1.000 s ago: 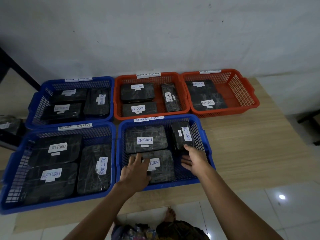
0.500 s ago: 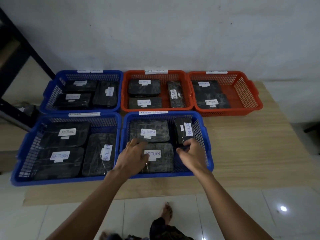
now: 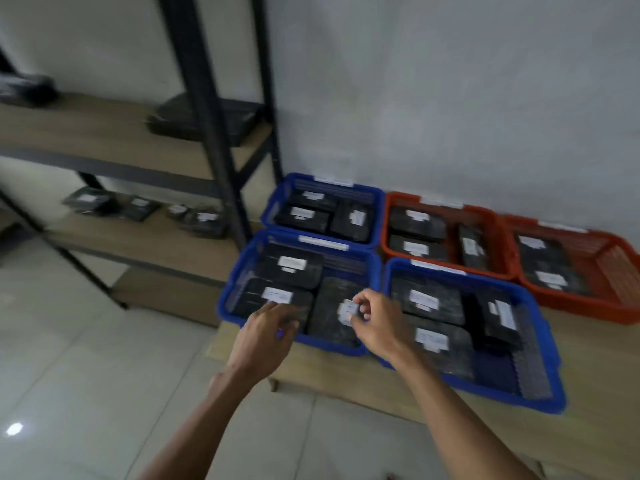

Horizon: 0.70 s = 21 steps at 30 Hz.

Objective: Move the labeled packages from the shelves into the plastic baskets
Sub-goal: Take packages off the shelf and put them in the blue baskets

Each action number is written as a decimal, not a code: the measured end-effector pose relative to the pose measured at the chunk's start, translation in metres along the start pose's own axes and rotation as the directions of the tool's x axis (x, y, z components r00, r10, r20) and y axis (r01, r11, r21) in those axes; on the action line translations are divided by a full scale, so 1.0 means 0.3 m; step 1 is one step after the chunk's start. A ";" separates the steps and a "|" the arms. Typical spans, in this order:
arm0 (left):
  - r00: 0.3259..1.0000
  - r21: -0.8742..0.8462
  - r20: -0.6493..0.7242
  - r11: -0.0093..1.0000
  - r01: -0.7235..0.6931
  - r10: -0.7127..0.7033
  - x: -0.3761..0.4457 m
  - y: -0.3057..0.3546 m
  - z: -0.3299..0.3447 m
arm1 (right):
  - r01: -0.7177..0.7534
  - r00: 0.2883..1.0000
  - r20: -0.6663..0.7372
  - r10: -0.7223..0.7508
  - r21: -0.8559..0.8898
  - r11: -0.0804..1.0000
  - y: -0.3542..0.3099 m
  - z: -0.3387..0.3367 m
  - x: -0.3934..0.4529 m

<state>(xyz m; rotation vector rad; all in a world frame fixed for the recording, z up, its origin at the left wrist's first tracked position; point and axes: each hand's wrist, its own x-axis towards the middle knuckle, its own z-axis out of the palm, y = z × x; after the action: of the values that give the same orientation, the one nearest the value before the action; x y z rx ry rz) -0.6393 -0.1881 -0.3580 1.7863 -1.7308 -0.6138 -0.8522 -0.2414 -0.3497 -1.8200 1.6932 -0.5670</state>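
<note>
Black wrapped packages with white labels fill five baskets on a low wooden platform [image 3: 588, 431]. My left hand [image 3: 266, 336] hovers with relaxed fingers over the front rim of the near-left blue basket [image 3: 239, 268]. Just right of it, my right hand [image 3: 379, 320] hangs loosely curled between that basket and the near-right blue basket [image 3: 542, 327]. Neither hand holds anything. More labeled packages lie on the shelving at left: a large black one [image 3: 173, 116] on the upper shelf and several small ones [image 3: 142, 209] on the lower shelf.
A far blue basket [image 3: 273, 209] and two orange baskets [image 3: 386, 220] [image 3: 620, 268] stand along the white wall. The shelving's black metal post [image 3: 207, 133] rises just left of the baskets. White tiled floor [image 3: 86, 358] lies in front of the shelves.
The view has swung left, bringing the shelving into sight. Both hands have left the near-right blue basket and moved left, over the near-left blue basket, holding nothing.
</note>
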 end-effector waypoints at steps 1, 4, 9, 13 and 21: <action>0.999 0.001 -0.038 1.000 0.016 -0.016 -0.029 -0.048 -0.057 | 0.044 0.999 0.021 -0.045 0.002 0.999 -0.064 0.048 -0.004; 0.987 -0.004 -0.125 0.995 0.103 -0.103 -0.118 -0.175 -0.223 | 0.165 0.983 0.087 -0.164 0.003 0.986 -0.240 0.188 -0.016; 0.952 -0.025 -0.223 0.978 0.209 -0.210 -0.256 -0.356 -0.460 | 0.323 0.924 0.194 -0.329 0.063 0.944 -0.509 0.420 -0.038; 0.908 -0.101 -0.298 0.955 0.277 -0.295 -0.327 -0.478 -0.602 | 0.366 0.892 0.247 -0.379 0.097 0.926 -0.681 0.580 -0.052; 0.867 -0.183 -0.330 0.926 0.330 -0.374 -0.285 -0.687 -0.783 | 0.412 0.837 0.368 -0.406 0.065 0.909 -0.894 0.797 0.063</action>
<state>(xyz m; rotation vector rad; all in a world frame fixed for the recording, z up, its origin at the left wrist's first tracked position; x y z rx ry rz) -0.3338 -0.0835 -0.3316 1.9985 -1.1076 -0.4839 -0.4929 -0.2234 -0.3486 -2.1581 1.0610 -0.3390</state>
